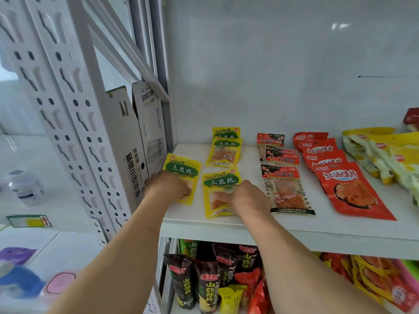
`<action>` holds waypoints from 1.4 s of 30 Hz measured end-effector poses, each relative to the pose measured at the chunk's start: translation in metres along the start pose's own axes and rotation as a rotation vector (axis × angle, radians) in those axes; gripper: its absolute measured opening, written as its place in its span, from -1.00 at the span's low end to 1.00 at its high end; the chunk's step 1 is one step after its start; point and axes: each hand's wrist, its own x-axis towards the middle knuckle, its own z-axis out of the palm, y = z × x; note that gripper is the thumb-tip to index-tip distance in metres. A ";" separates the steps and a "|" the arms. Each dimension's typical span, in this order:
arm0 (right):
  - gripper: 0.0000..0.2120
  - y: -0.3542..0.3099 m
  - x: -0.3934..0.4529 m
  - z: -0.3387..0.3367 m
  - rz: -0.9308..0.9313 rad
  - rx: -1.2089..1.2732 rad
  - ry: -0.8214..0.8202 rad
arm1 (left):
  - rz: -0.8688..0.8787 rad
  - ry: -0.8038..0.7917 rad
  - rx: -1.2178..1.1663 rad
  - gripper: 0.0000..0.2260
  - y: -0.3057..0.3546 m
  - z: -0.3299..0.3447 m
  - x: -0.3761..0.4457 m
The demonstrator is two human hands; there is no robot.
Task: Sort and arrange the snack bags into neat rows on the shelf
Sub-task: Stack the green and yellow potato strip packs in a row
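Head view: white shelf (283,225) at chest height. Left hand (166,185) palm-down on a yellow potato-shred bag (182,172) at the shelf's left end, fingers curled over its lower half, apparently gripping. Right hand (246,198) flat on a second yellow bag (221,184) just beside it, thumb stretched across the clear window, other fingers hidden, so spread not readable. Further back, two more yellow bags (225,148) overlapping in a column. To the right, a column of red-and-black gluten-strip bags (284,182), then overlapping red chip bags (344,180). Folded cardboard boxes (136,141) upright against the left upright.
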 end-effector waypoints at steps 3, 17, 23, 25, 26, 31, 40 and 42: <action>-0.34 0.004 0.002 -0.001 0.031 0.131 0.049 | -0.026 0.006 -0.168 -0.21 -0.004 -0.004 -0.007; -0.64 -0.006 0.023 0.003 -0.072 0.575 0.210 | 0.033 0.073 -0.820 -0.61 -0.023 0.009 0.002; -0.80 -0.025 0.055 0.000 -0.119 0.574 0.185 | 0.006 0.051 -0.973 -0.60 -0.026 0.006 0.009; -0.81 -0.029 0.066 0.002 -0.114 0.555 0.189 | 0.024 0.055 -0.978 -0.62 -0.024 0.007 0.009; -0.81 -0.030 0.072 0.005 -0.106 0.552 0.191 | 0.025 0.054 -0.976 -0.62 -0.024 0.008 0.010; -0.78 -0.033 0.093 0.019 -0.017 0.518 0.273 | 0.042 0.076 -1.018 -0.63 -0.022 0.011 0.013; -0.72 -0.032 0.109 0.037 -0.011 0.370 0.338 | 0.114 0.080 -1.007 -0.72 -0.004 0.011 0.004; -0.67 -0.033 0.109 0.035 -0.004 0.385 0.345 | 0.131 0.064 -1.003 -0.73 0.002 0.011 0.000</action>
